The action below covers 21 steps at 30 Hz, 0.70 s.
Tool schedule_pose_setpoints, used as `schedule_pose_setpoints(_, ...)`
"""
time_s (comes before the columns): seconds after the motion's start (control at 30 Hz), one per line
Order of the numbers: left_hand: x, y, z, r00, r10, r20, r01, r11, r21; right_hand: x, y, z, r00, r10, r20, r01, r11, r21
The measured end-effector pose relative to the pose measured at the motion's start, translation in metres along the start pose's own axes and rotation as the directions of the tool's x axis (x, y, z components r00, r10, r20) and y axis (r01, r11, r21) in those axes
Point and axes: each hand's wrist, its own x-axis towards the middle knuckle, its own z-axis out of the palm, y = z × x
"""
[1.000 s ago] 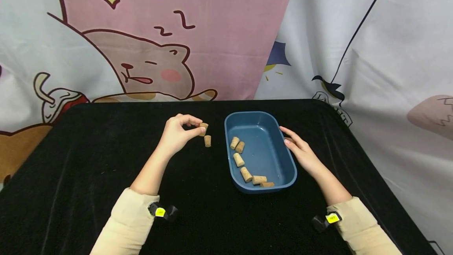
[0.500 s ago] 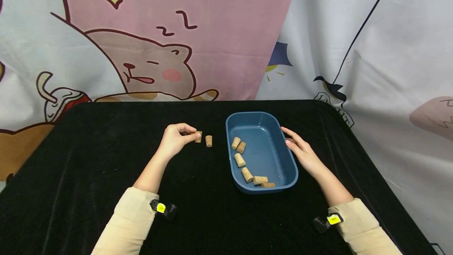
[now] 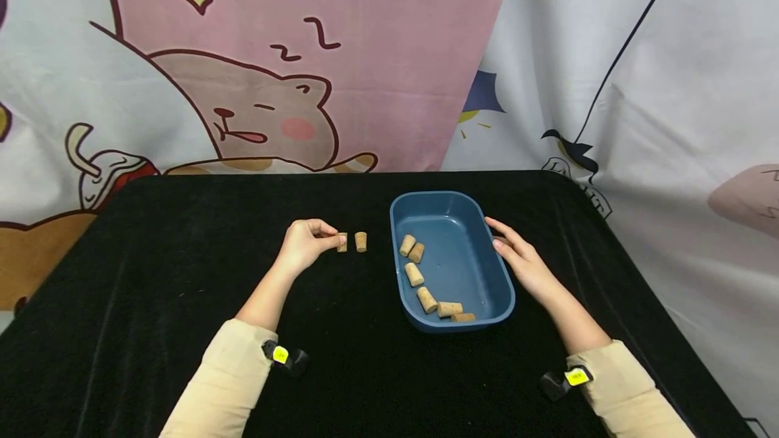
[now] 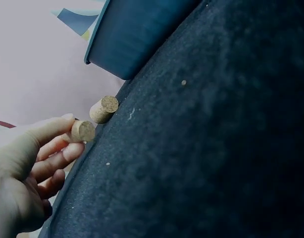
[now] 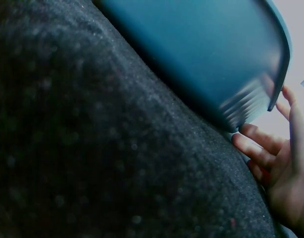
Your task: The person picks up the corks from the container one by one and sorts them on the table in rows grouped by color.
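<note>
Between thumb and fingers my left hand (image 3: 306,246) pinches a cork (image 3: 343,242), low over the black cloth. In the left wrist view the round end of this held cork (image 4: 85,131) faces the camera. Just to its right a second cork (image 3: 361,242) stands upright on the cloth. Further right sits a blue plastic tub (image 3: 468,249), with several corks (image 3: 428,300) lying along its left and near sides. My right hand (image 3: 526,263) rests against the tub's right side, fingers extended; the right wrist view shows fingertips (image 5: 248,130) at its wall.
A black cloth (image 3: 182,262) covers the table. Behind its far edge hangs a printed curtain (image 3: 389,59) with a cartoon bear. Each sleeve cuff carries a small dark camera with a yellow label.
My left hand has come down and a little toward me with its cork, from above the standing cork to a spot on its left. The right hand stays at the tub.
</note>
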Motion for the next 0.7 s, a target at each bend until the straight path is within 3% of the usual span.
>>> schedule_pose_setpoints(0.7,0.0013,-0.0045,0.0054,1.0,0.021,-0.012,-0.02,0.995,0.096,0.0014,-0.0016,0.0013,1.0,0.021,-0.012,-0.022,0.999,-0.028)
